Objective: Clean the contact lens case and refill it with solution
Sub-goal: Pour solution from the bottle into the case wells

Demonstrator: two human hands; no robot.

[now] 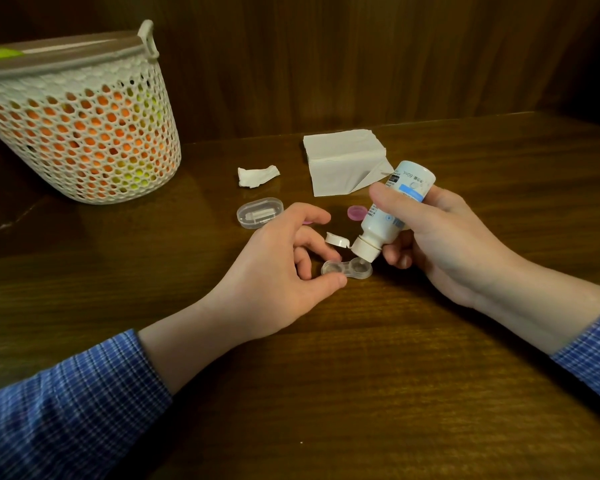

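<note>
On a dark wooden table (378, 375), the clear contact lens case (346, 269) lies uncapped, its left well pinched by the left hand (278, 268). The right hand (440, 244) grips a tilted solution bottle (392, 213), nozzle over the right well. A pink cap (357, 213), perhaps the case's, lies behind.

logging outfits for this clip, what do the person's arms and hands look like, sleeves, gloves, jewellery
Both arms wear long sleeves of a blue shirt with a fine white check, left sleeve and right sleeve, each ending short of the wrist so the forearms show bare. The left hand and right hand are bare: no gloves, and no rings or watch in view.
</note>
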